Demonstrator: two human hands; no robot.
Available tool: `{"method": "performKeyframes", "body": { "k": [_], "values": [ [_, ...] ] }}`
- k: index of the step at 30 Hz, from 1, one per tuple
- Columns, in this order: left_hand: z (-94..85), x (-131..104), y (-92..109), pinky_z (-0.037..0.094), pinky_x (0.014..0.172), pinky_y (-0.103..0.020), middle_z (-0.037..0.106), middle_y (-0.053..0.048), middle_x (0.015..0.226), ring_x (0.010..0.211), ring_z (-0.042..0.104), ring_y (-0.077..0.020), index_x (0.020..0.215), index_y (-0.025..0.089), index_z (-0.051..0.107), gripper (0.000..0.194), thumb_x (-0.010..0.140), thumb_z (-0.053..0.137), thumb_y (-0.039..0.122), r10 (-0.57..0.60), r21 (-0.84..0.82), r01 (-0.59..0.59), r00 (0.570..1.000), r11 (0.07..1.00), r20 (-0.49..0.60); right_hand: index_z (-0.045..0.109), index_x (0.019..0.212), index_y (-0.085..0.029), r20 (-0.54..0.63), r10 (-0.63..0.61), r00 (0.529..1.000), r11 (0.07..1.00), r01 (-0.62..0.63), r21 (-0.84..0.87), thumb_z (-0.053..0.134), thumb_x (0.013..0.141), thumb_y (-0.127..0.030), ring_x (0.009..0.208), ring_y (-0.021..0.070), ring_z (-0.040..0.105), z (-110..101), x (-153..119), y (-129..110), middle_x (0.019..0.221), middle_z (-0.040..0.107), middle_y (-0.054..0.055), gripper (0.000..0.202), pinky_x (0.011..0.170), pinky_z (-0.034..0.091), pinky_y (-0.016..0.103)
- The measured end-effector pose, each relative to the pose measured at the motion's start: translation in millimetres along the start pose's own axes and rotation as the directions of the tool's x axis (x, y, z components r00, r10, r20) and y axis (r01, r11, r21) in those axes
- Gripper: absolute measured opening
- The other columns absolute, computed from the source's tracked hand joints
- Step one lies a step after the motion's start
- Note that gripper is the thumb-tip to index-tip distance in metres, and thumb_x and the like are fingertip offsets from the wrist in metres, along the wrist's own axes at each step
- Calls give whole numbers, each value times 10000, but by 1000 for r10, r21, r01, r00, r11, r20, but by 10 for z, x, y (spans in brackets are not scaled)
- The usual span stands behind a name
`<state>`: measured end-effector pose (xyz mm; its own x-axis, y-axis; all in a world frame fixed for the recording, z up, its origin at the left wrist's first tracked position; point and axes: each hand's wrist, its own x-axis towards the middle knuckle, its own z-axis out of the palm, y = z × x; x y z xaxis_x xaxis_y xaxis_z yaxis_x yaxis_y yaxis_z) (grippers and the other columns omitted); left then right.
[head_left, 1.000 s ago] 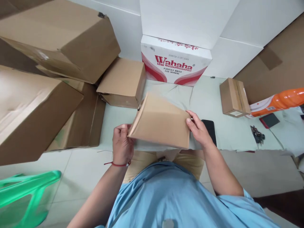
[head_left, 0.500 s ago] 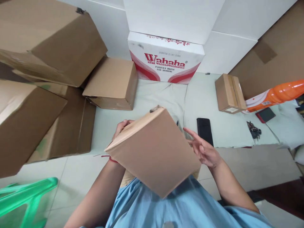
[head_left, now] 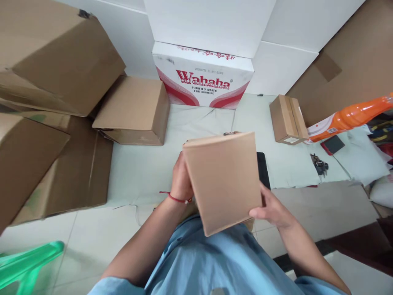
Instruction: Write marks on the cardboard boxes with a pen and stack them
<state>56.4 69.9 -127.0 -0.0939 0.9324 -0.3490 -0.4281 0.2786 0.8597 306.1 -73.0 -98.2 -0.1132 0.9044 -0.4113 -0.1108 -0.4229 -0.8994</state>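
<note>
The left hand point(head_left: 180, 180) and right hand point(head_left: 272, 208) handle a tilted carton point(head_left: 227, 180), fingers gripping opposite sides, at the worktop point(head_left: 135, 172)'s near edge; steadying it calls for even support.

Wahaha carton point(head_left: 204, 78), orange bottle point(head_left: 353, 116), keys point(head_left: 319, 164), green stool point(head_left: 30, 260)

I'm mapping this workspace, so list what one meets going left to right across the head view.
Green plastic stool, closed boxy brown cardboard carton, held square-faced brown cardboard box, small taped brown cardboard box, bunch of dark metal keys.
</note>
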Motion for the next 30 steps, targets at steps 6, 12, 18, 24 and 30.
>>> {"method": "performKeyframes", "body": {
  "k": [6, 12, 18, 24, 30],
  "values": [
    [-198, -63, -128, 637, 838, -354, 669, -52, 1102, 1086, 727, -241, 959, 220, 610, 418, 850, 755, 597, 47, 180, -49, 999, 982, 18, 653, 939, -243, -474, -25, 880, 993, 78, 93, 986, 600, -502, 549, 72, 418, -600, 239, -466, 774, 563, -37, 541, 385, 244, 164],
    [-653, -76, -296, 604, 817, -328, 673, -54, 970, 928, 667, -209, 914, 204, 655, 407, 803, 817, 561, 130, 370, -113, 991, 922, -23, 525, 920, -266, -521, 34, 853, 991, 37, 125, 1010, 559, -503, 520, 48, 324, -1097, 772, -856, 792, 519, -48, 649, 357, 139, 156],
    [-773, -119, -270, 602, 797, -344, 695, -62, 961, 891, 690, -221, 940, 198, 675, 472, 809, 846, 618, 132, 413, -135, 991, 901, 35, 545, 895, -266, -507, -48, 861, 991, 104, 83, 999, 593, -472, 499, 51, 302, -1190, 960, -1001, 737, 516, -56, 583, 358, 148, 173],
    [-647, -316, -133, 591, 1086, -467, 703, -154, 1365, 1242, 729, -295, 1355, 241, 591, 709, 870, 855, 686, 141, 238, -251, 905, 938, 401, 690, 1038, -302, -383, -345, 857, 933, 359, -36, 1009, 557, -580, 645, 155, 582, -831, 551, -595, 877, 695, -17, 641, 479, 483, 259],
    [-499, -347, 242, 455, 1283, -661, 498, -195, 1694, 1591, 479, -470, 1720, 317, 353, 1293, 686, 781, 965, 333, 147, -519, 714, 842, 616, 616, 1510, -304, -32, -362, 932, 908, 345, -240, 1056, 573, -558, 1194, 321, 709, -182, 428, -21, 1326, 722, 91, 1066, 1007, 625, 457]
  ]
}}
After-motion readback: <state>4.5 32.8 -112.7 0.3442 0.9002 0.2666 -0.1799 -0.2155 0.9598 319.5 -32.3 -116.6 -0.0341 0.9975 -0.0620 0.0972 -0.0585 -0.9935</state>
